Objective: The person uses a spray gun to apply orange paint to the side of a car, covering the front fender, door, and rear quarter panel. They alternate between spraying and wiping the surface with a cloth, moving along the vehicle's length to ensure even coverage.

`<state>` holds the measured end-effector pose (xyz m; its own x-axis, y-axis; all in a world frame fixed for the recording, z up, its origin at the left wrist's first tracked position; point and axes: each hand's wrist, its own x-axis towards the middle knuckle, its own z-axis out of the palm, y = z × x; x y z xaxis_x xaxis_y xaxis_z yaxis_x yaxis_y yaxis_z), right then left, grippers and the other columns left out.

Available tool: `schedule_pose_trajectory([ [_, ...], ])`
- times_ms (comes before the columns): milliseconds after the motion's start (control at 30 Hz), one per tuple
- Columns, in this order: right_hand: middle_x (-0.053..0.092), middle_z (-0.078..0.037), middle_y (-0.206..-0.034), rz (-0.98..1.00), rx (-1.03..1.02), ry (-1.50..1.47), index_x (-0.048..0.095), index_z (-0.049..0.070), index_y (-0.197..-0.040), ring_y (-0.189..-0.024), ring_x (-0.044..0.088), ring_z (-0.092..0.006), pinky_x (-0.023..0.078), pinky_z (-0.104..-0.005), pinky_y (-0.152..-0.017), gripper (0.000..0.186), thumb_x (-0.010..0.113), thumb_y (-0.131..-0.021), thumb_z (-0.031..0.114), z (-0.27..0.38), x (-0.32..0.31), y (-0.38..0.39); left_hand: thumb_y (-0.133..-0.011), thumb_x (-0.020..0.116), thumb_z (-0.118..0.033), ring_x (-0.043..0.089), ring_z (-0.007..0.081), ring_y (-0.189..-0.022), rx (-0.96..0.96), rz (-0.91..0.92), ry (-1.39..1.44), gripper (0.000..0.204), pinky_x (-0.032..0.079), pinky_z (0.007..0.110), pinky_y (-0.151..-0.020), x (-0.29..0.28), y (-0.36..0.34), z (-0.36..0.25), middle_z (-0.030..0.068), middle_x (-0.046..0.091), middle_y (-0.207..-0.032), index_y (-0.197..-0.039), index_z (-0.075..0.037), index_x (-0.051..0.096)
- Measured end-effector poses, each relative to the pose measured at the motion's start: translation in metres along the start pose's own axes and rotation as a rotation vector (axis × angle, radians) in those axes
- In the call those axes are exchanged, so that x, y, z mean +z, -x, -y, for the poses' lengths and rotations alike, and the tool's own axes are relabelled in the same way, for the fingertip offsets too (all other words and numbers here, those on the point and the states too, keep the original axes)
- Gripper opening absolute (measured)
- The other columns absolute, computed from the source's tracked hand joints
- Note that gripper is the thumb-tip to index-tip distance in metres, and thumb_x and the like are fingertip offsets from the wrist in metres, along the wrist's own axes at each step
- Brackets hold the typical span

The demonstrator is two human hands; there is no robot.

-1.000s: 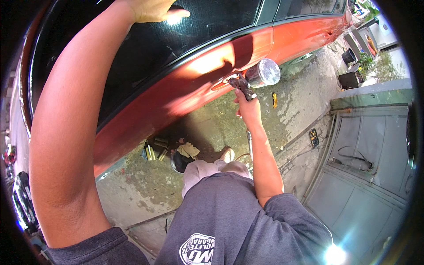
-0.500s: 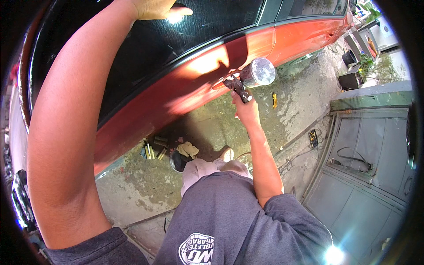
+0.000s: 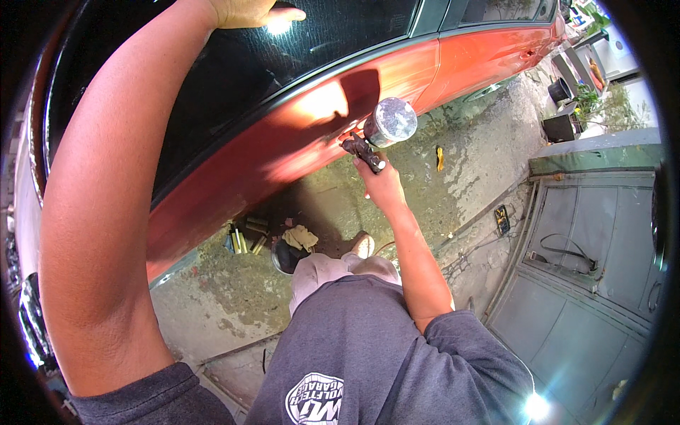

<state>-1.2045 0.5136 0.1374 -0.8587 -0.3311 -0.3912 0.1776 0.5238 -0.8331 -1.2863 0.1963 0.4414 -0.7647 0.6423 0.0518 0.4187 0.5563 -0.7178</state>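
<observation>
My right hand (image 3: 383, 184) grips a dark spray gun (image 3: 363, 151) with a translucent cup (image 3: 390, 122) on its right side. The gun's front is close to the door handle area of the red car door (image 3: 255, 177), in a patch of sun and shadow. My left hand (image 3: 251, 13) is at the top edge of the view, resting on or just over the car's dark window (image 3: 340, 28), thumb stretched out; part of it is cut off.
A dark basin (image 3: 285, 258) with cloth (image 3: 300, 238) and several tubes lie by my feet. A yellow object (image 3: 440, 159) is on the concrete. A grey metal gate (image 3: 570, 283), flowerpots (image 3: 557, 127) and a black-and-yellow object (image 3: 502, 219) are at the right.
My right hand and the spray gun have moved left along the door, and slightly down in the view. My left hand has stayed nearly in place.
</observation>
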Motion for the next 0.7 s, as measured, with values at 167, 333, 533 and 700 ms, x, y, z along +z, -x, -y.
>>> schedule_pose_trajectory([
  [167, 0.072, -0.017, -0.078, 0.013, 0.044, 0.016, 0.064, 0.006, -0.12, -0.066, 0.074, -0.0327, 0.056, -0.0458, -0.067, 0.046, 0.07, -0.098, 0.046, -0.005, -0.001, 0.001, -0.094, 0.064, -0.056, 0.024, 0.0345, -0.16, -0.003, -0.006, -0.038, 0.083, 0.014, 0.05, -0.133, 0.002, -0.001, -0.002, 0.0185, 0.032, -0.169, -0.16, -0.011, 0.042],
  [333, 0.07, -0.012, -0.077, 0.007, -0.013, -0.076, 0.063, 0.003, -0.119, -0.059, 0.069, -0.0228, 0.054, -0.04, -0.059, 0.045, 0.072, -0.099, 0.042, -0.002, 0.001, 0.002, -0.092, 0.066, -0.054, 0.025, 0.0348, -0.159, 0.005, -0.024, 0.025, 0.083, 0.016, 0.05, -0.132, 0.005, 0.003, -0.001, 0.0187, 0.035, -0.168, -0.158, -0.01, 0.044],
  [533, 0.068, -0.011, -0.072, -0.063, -0.049, 0.003, 0.062, 0.004, -0.124, -0.053, 0.067, -0.0199, 0.053, -0.0382, -0.054, 0.046, 0.073, -0.098, 0.041, -0.046, 0.028, 0.0, -0.091, 0.067, -0.053, 0.027, 0.035, -0.159, 0.004, -0.05, 0.035, 0.081, 0.017, 0.05, -0.132, 0.004, -0.004, -0.001, 0.0189, 0.037, -0.167, -0.157, -0.01, 0.046],
  [700, 0.065, -0.006, -0.069, -0.11, -0.01, -0.156, 0.061, 0.004, -0.123, -0.052, 0.062, -0.0139, 0.051, -0.0338, -0.051, 0.043, 0.074, -0.098, 0.037, -0.065, 0.063, 0.003, -0.092, 0.066, -0.055, 0.027, 0.0347, -0.159, 0.004, -0.036, 0.007, 0.082, 0.017, 0.05, -0.132, 0.005, -0.002, -0.001, 0.0185, 0.036, -0.167, -0.157, -0.011, 0.045],
])
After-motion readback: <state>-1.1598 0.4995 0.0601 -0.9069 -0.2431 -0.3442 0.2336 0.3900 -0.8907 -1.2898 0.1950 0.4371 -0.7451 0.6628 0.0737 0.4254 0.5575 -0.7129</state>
